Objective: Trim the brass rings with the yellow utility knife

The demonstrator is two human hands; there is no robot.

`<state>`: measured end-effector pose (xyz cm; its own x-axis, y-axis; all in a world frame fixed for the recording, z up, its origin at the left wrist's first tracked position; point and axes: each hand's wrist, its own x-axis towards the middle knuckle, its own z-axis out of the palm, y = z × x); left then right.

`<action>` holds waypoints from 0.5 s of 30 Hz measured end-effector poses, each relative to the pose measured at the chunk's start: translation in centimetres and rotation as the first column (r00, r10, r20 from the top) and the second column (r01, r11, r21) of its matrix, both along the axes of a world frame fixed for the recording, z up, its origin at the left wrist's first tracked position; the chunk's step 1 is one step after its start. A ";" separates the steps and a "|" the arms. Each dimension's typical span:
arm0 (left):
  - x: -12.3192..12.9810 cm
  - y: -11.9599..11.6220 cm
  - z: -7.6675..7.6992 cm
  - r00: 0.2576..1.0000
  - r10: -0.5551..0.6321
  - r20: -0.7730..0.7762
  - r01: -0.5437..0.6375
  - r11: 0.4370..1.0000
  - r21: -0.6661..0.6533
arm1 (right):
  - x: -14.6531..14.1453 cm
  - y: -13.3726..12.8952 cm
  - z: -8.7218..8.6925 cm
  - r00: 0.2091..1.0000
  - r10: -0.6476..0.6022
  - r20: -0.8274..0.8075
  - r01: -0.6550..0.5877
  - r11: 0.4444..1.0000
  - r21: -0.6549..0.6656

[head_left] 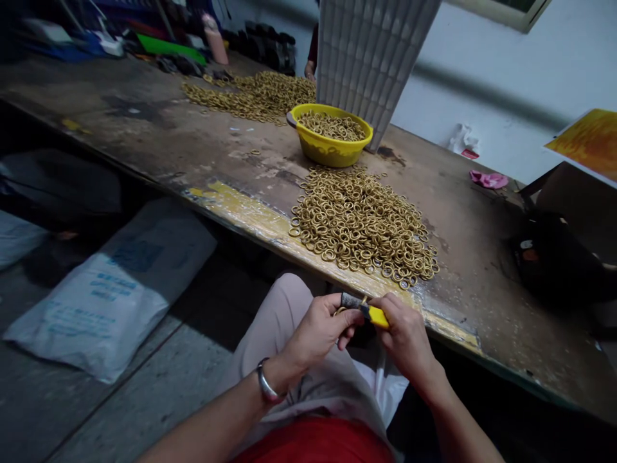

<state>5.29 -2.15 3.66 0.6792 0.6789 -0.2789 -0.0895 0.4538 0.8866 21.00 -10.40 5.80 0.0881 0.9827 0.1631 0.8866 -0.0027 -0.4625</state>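
Note:
My left hand [324, 326] is closed, with brass-coloured rings [339, 311] between its fingers. A dark grey sleeve [351, 300] covers its index finger. Close against it, my right hand [405, 329] grips a small yellow-handled tool [378, 317]. The tool's dark front end points at the left fingers, where another ring [365, 300] stands up; its tip is too small to make out. Both hands are over my lap, just before the table edge. Beyond them a loose heap of the same rings [359, 222] lies on the table.
A yellow basin [332, 151] full of rings stands behind the heap, against a tall grey ribbed panel [371, 58]. Another ring pile [260, 96] lies farther left, near a person's hand [310, 69]. A pink cloth [489, 179] is at right; a white sack [120, 289] lies on the floor.

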 end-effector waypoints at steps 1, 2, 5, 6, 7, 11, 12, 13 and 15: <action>0.0 0.1 0.1 1.000 0.000 -0.024 0.000 1.000 0.030 | 0.1 0.0 0.1 0.997 -0.004 0.074 0.006 1.000 -0.027; 0.0 0.1 0.1 0.999 0.001 -0.042 0.001 0.999 0.054 | 0.2 0.0 0.2 0.991 -0.008 0.135 0.015 0.999 -0.048; 0.1 0.4 0.2 0.997 -0.005 -0.078 0.012 0.995 0.096 | 0.3 0.2 0.3 0.967 -0.003 0.253 0.027 0.995 -0.092; 0.2 0.5 0.2 0.996 -0.007 -0.089 0.017 0.994 0.108 | 0.3 0.3 0.3 0.961 0.004 0.278 0.026 0.994 -0.104; 0.2 0.6 0.3 0.995 -0.012 -0.103 0.025 0.992 0.122 | 0.3 0.4 0.3 0.954 0.011 0.298 0.023 0.993 -0.112; 0.0 0.8 0.8 0.986 -0.038 -0.163 0.070 0.978 0.196 | 0.9 0.9 -0.3 0.935 0.034 0.353 0.005 0.994 -0.110; -0.1 0.7 1.0 0.984 -0.044 -0.172 0.080 0.974 0.212 | 1.5 1.1 -0.5 0.927 0.017 0.373 0.024 0.994 -0.105; -0.3 0.7 1.3 0.983 -0.051 -0.175 0.090 0.970 0.227 | 2.3 1.3 -0.8 0.917 -0.021 0.399 0.070 0.992 -0.107; -0.6 0.6 1.8 0.983 -0.083 -0.166 0.125 0.959 0.254 | 4.5 1.9 -1.2 0.876 -0.160 0.454 0.234 0.966 -0.111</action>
<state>4.71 -1.51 5.42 0.7133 0.6699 -0.2061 0.0913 0.2027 0.9750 25.54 -8.52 4.56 0.2381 0.9683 0.0753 0.9712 -0.2384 -0.0058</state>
